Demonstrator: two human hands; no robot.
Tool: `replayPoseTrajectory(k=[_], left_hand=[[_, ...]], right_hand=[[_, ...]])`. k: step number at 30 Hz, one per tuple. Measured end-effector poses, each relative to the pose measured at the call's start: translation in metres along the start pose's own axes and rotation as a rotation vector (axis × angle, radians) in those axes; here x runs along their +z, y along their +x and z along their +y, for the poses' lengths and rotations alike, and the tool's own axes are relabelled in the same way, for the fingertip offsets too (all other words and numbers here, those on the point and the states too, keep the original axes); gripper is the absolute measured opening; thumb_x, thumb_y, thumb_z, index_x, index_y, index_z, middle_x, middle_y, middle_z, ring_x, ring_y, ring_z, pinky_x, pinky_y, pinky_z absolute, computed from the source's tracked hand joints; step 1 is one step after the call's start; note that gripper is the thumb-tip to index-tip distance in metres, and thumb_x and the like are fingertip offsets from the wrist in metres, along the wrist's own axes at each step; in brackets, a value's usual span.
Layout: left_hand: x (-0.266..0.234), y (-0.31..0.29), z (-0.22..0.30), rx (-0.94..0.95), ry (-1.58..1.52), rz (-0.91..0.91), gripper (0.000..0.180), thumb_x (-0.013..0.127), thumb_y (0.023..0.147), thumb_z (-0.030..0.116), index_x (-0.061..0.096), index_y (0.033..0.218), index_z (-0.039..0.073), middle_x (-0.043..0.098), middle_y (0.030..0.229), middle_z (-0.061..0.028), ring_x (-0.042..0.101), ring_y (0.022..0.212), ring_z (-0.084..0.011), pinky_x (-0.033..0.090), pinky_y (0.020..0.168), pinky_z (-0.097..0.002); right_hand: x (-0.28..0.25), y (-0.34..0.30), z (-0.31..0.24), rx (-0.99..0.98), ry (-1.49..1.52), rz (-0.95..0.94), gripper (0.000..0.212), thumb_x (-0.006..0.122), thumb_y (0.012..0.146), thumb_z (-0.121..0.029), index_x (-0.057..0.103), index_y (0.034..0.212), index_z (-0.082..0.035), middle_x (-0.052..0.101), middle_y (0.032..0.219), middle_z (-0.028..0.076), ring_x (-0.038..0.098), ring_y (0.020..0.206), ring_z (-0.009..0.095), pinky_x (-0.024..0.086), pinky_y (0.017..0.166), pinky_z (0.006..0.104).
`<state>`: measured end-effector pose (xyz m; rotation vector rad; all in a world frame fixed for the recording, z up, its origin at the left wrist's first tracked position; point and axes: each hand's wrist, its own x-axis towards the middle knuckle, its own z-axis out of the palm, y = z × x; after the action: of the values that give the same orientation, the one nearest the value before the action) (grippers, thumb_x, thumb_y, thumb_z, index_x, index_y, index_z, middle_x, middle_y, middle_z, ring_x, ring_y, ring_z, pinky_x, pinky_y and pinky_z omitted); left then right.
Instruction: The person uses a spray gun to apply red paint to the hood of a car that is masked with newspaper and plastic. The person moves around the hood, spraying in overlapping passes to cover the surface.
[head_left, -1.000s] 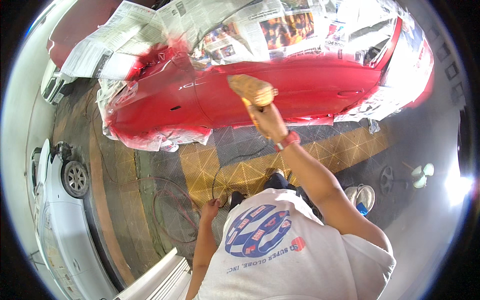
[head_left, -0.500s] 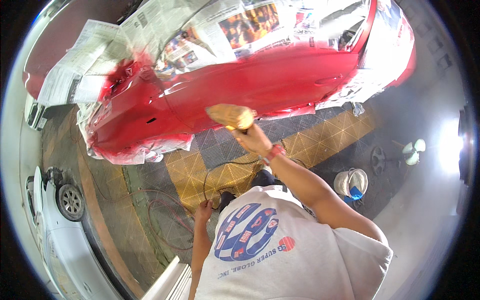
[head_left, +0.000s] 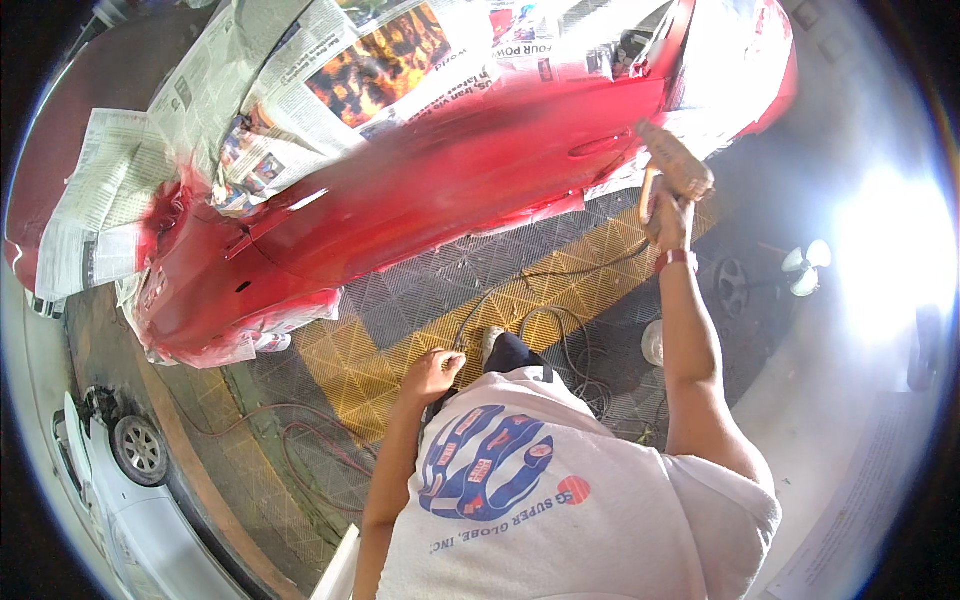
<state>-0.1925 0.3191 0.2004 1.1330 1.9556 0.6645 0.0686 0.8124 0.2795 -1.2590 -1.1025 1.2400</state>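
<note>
In my right hand (head_left: 668,222), raised at the right, is a tan-wrapped, pistol-shaped spray gun (head_left: 680,170). The fingers close round its handle, and its front end points at the rear part of a red car body (head_left: 420,190). A dark hose (head_left: 570,270) runs from below the gun down to my left hand (head_left: 432,376). That hand is by my waist, its fingers curled round the hose, though the grip is partly hidden. Newspaper (head_left: 110,195) masks the windows and neighbouring panels, with red overspray along its edges.
Yellow and grey slotted tiles (head_left: 400,365) cover the floor. Hose coils (head_left: 580,350) lie by my feet. A pale bucket (head_left: 653,342) is partly behind my right arm. A fan (head_left: 805,268) and a bright lamp (head_left: 890,250) stand right; a light-coloured car (head_left: 165,540) is at lower left.
My right hand has swung right with the spray gun, from the car's middle to its rear part. My left hand has risen slightly. The view has shifted, and the bucket is now mostly covered.
</note>
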Motion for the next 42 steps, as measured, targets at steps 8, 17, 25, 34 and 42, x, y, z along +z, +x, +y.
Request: replayPoseTrajectory(k=[8, 17, 25, 34, 42], left_hand=[[-0.002, 0.012, 0.039, 0.044, -0.066, -0.086, 0.039, 0.060, 0.105, 0.040, 0.076, 0.120, 0.008, 0.074, 0.122, -0.0139, 0.069, 0.116, -0.0346, 0.053, 0.100, -0.0435], [0.055, -0.098, -0.107, -0.308, -0.034, 0.177, 0.036, 0.065, 0.100, 0.040, 0.079, 0.112, 0.009, 0.074, 0.117, -0.0207, 0.071, 0.108, -0.0403, 0.055, 0.094, -0.0496], [0.094, -0.252, -0.201, -0.682, -0.044, 0.287, 0.038, 0.067, 0.097, 0.040, 0.078, 0.118, 0.009, 0.071, 0.120, -0.0246, 0.067, 0.114, -0.0444, 0.053, 0.099, -0.0511], [0.105, -0.338, -0.216, -0.839, -0.062, 0.276, 0.039, 0.069, 0.096, 0.036, 0.075, 0.123, 0.008, 0.073, 0.117, -0.0228, 0.069, 0.109, -0.0419, 0.054, 0.095, -0.0520], [0.108, -0.240, -0.202, -0.501, 0.088, 0.163, 0.034, 0.068, 0.098, 0.032, 0.073, 0.120, 0.008, 0.073, 0.112, -0.0190, 0.069, 0.108, -0.0403, 0.055, 0.095, -0.0485]], right_hand=[[-0.085, 0.179, 0.064, 0.089, 0.144, 0.149, 0.029, 0.071, 0.100, -0.038, 0.059, 0.092, -0.013, 0.057, 0.075, 0.001, 0.055, 0.063, 0.016, 0.045, 0.055, 0.0328], [0.036, -0.108, 0.157, 0.137, -0.274, -0.292, 0.029, 0.075, 0.096, -0.018, 0.065, 0.118, -0.003, 0.066, 0.105, 0.006, 0.062, 0.093, 0.018, 0.050, 0.077, 0.0347], [0.176, -0.344, 0.255, -0.233, -0.325, -0.732, 0.054, 0.076, 0.096, -0.015, 0.055, 0.144, -0.003, 0.063, 0.140, 0.011, 0.059, 0.127, 0.022, 0.047, 0.110, 0.0365], [0.289, -0.487, 0.344, 0.001, -0.537, -0.972, 0.068, 0.077, 0.086, -0.054, 0.065, 0.133, -0.006, 0.074, 0.123, 0.019, 0.070, 0.115, 0.037, 0.055, 0.100, 0.0477], [0.217, -0.389, 0.403, -0.040, -0.299, -0.768, 0.063, 0.073, 0.093, -0.048, 0.060, 0.143, -0.012, 0.073, 0.126, 0.018, 0.068, 0.119, 0.038, 0.056, 0.100, 0.0472]])
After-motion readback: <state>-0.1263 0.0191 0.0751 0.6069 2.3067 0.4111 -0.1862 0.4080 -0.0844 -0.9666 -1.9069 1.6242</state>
